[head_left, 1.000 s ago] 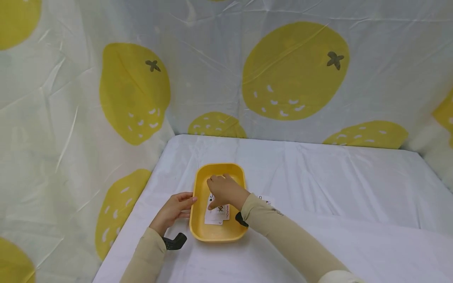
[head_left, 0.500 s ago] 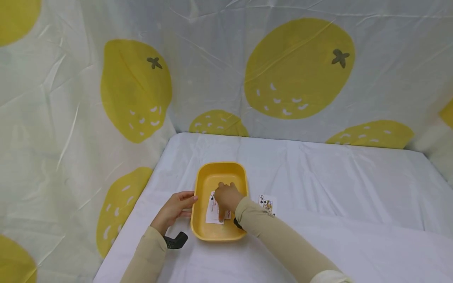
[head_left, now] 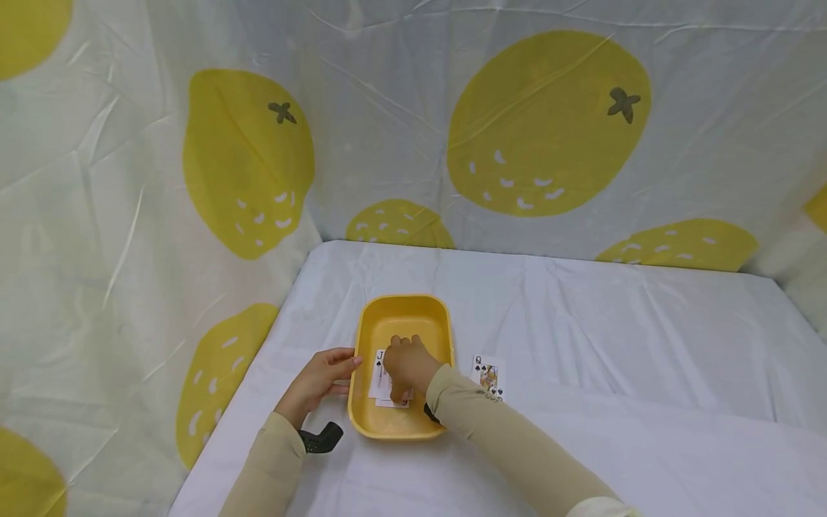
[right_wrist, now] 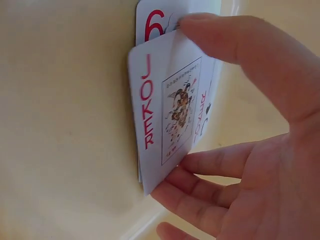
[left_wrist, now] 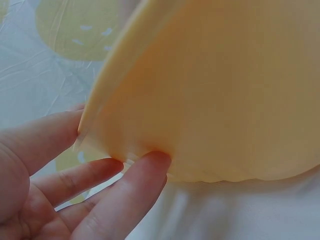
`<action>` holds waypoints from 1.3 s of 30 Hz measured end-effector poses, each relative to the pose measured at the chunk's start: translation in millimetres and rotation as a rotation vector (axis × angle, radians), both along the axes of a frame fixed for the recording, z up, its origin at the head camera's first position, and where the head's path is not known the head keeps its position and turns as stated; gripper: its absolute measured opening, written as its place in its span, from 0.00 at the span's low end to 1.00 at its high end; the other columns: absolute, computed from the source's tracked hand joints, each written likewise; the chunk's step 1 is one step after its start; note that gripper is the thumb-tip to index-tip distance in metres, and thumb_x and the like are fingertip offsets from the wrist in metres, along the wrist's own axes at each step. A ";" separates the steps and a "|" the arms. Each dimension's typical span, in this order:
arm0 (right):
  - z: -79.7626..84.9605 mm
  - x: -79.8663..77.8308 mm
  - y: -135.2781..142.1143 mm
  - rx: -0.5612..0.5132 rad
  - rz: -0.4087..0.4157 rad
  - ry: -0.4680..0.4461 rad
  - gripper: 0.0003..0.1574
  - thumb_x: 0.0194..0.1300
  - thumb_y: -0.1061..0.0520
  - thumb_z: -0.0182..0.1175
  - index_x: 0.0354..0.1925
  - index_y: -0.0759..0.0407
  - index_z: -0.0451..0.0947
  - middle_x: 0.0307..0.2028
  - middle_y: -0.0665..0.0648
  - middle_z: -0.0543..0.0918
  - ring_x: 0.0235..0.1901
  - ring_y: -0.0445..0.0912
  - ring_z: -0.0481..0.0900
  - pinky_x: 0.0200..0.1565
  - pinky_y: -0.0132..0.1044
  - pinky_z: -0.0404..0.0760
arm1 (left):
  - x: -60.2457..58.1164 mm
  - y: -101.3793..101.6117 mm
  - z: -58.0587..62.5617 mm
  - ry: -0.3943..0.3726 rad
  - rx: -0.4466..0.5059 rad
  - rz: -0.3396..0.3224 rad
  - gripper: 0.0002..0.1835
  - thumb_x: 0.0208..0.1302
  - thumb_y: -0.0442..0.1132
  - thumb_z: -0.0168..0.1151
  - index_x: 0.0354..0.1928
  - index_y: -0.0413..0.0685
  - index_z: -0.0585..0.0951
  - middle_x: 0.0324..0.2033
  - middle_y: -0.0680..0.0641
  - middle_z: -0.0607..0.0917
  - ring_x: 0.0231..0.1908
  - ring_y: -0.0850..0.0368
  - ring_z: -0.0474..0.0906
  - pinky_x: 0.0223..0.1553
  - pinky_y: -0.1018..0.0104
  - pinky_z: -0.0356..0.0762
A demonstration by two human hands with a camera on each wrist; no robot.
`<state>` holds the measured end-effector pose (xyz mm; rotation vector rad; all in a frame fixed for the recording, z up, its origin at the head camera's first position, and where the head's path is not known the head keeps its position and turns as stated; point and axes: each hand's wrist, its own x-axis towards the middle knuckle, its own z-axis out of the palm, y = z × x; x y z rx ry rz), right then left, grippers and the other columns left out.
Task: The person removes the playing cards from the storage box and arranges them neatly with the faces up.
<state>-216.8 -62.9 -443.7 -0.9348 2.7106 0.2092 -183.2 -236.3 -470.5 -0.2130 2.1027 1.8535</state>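
Observation:
A yellow tray (head_left: 395, 322) stands on the white cloth with several playing cards in it. My left hand (head_left: 316, 380) holds its left side, the thumb at the rim and fingertips against the outer wall. Inside the tray, my right hand (head_left: 407, 362) grips cards by opposite edges, thumb at one end and fingers at the other. The right wrist view shows a joker card (right_wrist: 175, 112) on top, tilted, with a red 6 card (right_wrist: 153, 22) sticking out beyond it. In the head view a jack of spades (head_left: 378, 359) shows left of the right hand, which covers the rest.
A queen of spades (head_left: 489, 373) lies on the cloth to the right of the tray, close to the right sleeve. White curtains (head_left: 381, 129) printed with lemons rise behind and on the left of the table (head_left: 581, 323).
My right hand has drawn back toward me and its fingers have closed in on the cards. The jack has shifted left. The sleeve has uncovered the queen; the left hand stays put.

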 end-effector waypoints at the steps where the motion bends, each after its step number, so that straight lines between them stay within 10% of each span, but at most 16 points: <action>1: 0.2 0.0 0.1 -0.008 -0.002 -0.004 0.22 0.35 0.40 0.71 0.23 0.51 0.74 0.31 0.52 0.67 0.35 0.45 0.67 0.46 0.42 0.66 | 0.1 0.1 0.0 0.001 0.004 -0.003 0.25 0.60 0.42 0.60 0.54 0.33 0.71 0.44 0.39 0.79 0.39 0.49 0.79 0.33 0.59 0.80; 29: 63.0 -9.3 61.3 -0.152 -0.026 -0.038 0.48 0.40 0.39 0.69 0.53 0.65 0.68 0.41 0.56 0.70 0.40 0.49 0.69 0.54 0.45 0.64 | 0.5 4.3 -0.1 -0.007 -0.019 0.018 0.24 0.59 0.43 0.60 0.54 0.34 0.72 0.44 0.38 0.79 0.38 0.49 0.80 0.33 0.59 0.80; 39: 63.3 -10.8 107.7 -0.208 -0.069 -0.041 0.50 0.39 0.42 0.69 0.54 0.69 0.66 0.42 0.59 0.67 0.37 0.48 0.66 0.39 0.36 0.73 | 1.6 3.0 0.7 -0.009 -0.037 0.038 0.25 0.57 0.44 0.62 0.53 0.36 0.73 0.43 0.39 0.80 0.36 0.48 0.80 0.32 0.58 0.80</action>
